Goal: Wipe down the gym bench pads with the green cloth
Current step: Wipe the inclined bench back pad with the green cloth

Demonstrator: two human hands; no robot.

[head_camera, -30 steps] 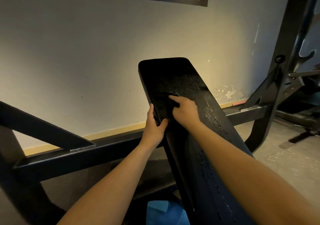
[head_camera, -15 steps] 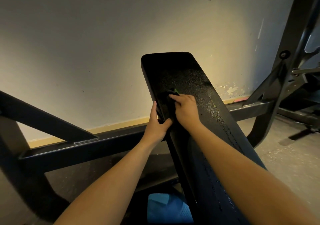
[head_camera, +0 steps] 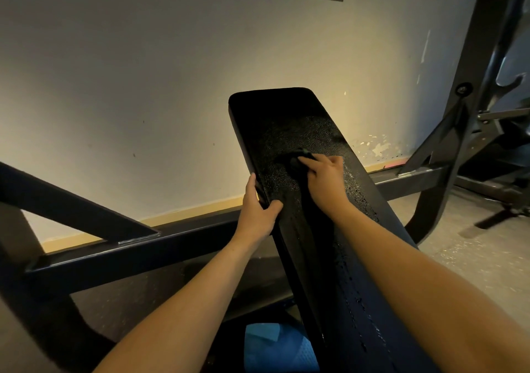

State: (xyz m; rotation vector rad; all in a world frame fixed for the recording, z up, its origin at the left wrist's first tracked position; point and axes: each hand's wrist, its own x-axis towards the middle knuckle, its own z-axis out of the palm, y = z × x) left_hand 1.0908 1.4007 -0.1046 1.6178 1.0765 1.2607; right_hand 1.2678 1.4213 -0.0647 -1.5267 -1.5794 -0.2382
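- The right hand (head_camera: 322, 179) is pressing a dark bunched cloth (head_camera: 298, 158) onto the inclined bench pad (head_camera: 286, 120), fingers curled over the cloth so that only a wad is poking out past the fingertips; in this dim light its green is hardly showing.
- The left hand (head_camera: 256, 214) is gripping the pad's left edge just below the cloth, thumb lying on the top face and fingers wrapping round the side, which I judge is bracing the pad against the rubbing.
- The pad is glistening with droplets (head_camera: 355, 189) along its right side and further down toward the camera, so that strip is looking unwiped as yet.
- To do this pass well, I would be keeping the palm flat behind the cloth, working in overlapping strokes from the top end down, and carrying each stroke right to the right edge where the wet beads are sitting.
- Opening the cloth out would be covering more surface per stroke than a wad.
- The pad is sitting inside a dark steel rack frame (head_camera: 172, 246), with a wall behind it.
- As for containers, none is showing clearly; a blue object (head_camera: 275, 347) is lying low beneath the pad, and I cannot tell what it is or whether it is holding anything.
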